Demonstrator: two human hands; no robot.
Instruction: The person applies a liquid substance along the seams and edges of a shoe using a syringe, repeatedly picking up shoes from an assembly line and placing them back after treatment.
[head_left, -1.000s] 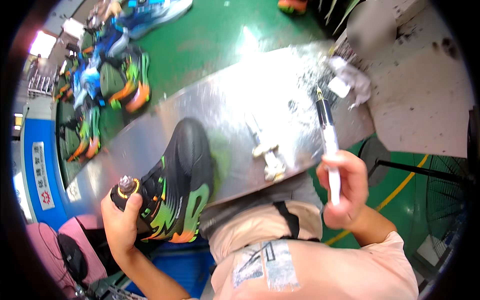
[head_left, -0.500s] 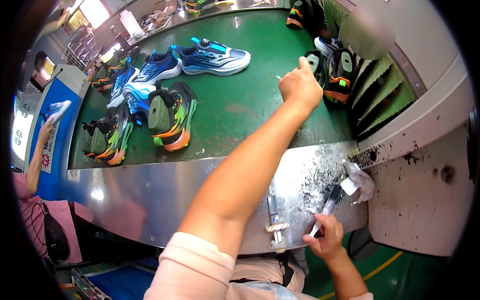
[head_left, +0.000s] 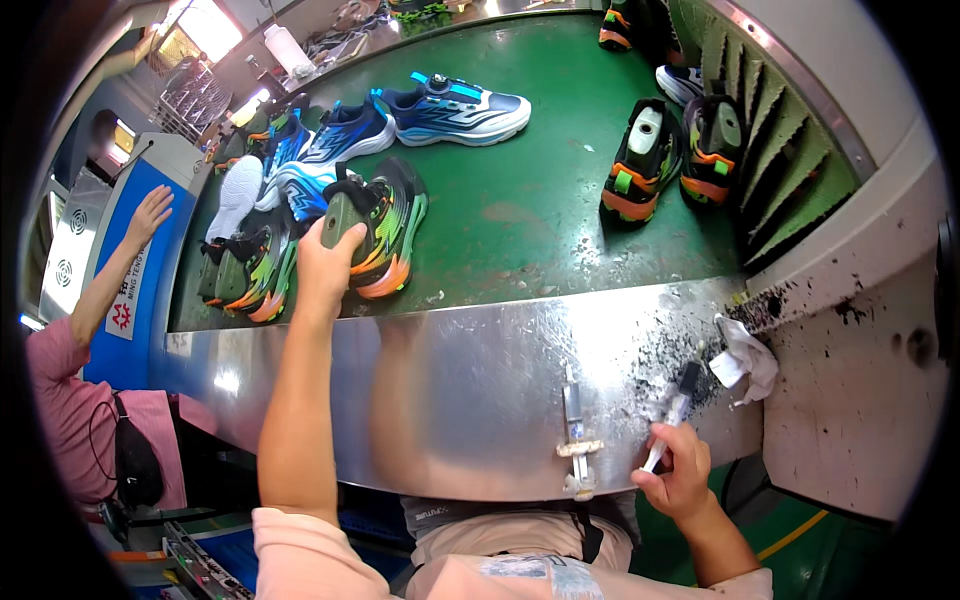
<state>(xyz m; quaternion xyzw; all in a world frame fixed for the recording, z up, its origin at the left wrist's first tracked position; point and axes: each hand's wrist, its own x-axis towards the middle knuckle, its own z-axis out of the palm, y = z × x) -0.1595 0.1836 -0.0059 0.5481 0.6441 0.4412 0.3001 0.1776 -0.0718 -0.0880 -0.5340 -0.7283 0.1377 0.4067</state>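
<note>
Sneaker (head_left: 375, 225) on the green belt (head_left: 540, 210) looks light and stiff; my left hand (head_left: 325, 265) grasps its heel, where I'd hold. My right hand (head_left: 680, 475) clenches a marker (head_left: 672, 415).

Brushed metal sheet (head_left: 470, 370) at six o'clock, shiny, speckled with black flecks toward three. Matt green belt (head_left: 530, 210) at twelve, scuffed. Left hand (head_left: 325, 265) grips a glossy synthetic green-and-orange shoe (head_left: 385, 225); right hand (head_left: 680, 475) holds a smooth plastic marker (head_left: 675, 410). Crumpled white cloth (head_left: 745, 360).
</note>
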